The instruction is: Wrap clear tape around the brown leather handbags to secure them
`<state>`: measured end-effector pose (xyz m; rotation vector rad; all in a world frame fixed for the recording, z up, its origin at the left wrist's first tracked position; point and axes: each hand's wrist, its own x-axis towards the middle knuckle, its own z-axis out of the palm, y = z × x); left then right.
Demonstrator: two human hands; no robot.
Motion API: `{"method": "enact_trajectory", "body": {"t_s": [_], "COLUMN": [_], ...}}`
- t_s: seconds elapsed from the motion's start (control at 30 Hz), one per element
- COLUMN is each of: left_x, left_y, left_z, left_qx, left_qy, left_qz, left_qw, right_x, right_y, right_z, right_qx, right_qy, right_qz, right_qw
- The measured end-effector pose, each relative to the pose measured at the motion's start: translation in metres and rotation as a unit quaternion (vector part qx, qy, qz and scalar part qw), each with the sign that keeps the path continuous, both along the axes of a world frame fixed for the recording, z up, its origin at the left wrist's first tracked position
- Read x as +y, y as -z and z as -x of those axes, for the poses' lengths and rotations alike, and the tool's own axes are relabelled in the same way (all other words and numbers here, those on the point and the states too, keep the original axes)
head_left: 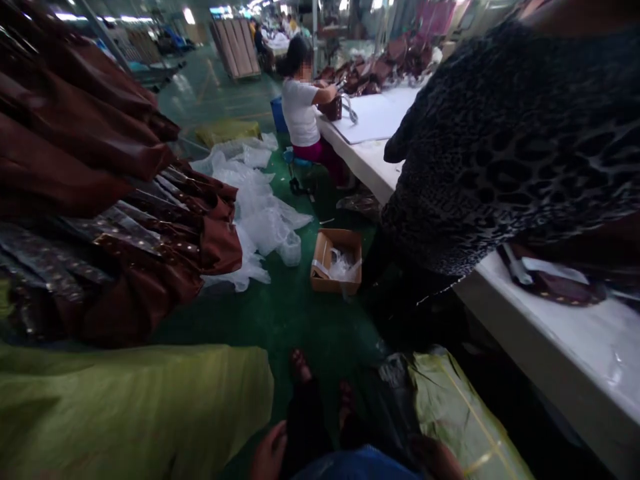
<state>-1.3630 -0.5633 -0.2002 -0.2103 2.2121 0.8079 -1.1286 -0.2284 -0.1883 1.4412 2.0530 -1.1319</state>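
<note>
At the bottom edge, my left hand (270,448) hangs low beside my dark trouser leg (307,420), nearest to a large yellow-green wrapped bundle (135,400). Its fingers look bent, but blur hides how far they close; nothing shows in them. My right hand (436,457) is dark and smeared at the lower right, close to a yellow-green strapped package (457,407) and some black plastic (393,390). Whether its fingers hold anything is hidden. Between the hands lies blue cloth (360,465) at my waist.
Brown leather-like bags (210,240) are heaped on the left. Clear plastic bags (260,207) cover floor beyond them. An open carton (336,283) stands ahead. A person in patterned clothing (500,147) blocks the right, by a long white table (565,333); another person (303,110) sits farther off.
</note>
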Motion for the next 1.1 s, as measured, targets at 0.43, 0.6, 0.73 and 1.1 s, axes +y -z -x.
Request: {"method": "enact_trajectory", "body": {"t_s": [0.43, 0.6, 0.73, 1.1], "left_x": [0.134, 0.176, 0.187, 0.225], "left_y": [0.150, 0.218, 0.269, 0.325], "left_z": [0.250, 0.264, 0.222, 0.206], "left_qx": [-0.111, -0.163, -0.216, -0.294], "left_qy": [-0.026, -0.071, -0.114, -0.219], "left_qz": [-0.225, -0.234, -0.211, -0.217], "left_qw": [0.968, 0.956, 0.947, 0.905], "right_x": [0.050, 0.087, 0.121, 0.154], "right_y": [0.077, 0.176, 0.286, 0.454], "right_z": [0.279, 0.413, 0.492, 0.516], "right_qx": [-0.025, -0.027, -0.036, -0.162], "right_qy": [-0.203, -0.289, -0.349, -0.401], "right_qz": [-0.007, -0.032, -0.047, -0.060], "right_qw": [0.979, 0.957, 0.935, 0.899]}}
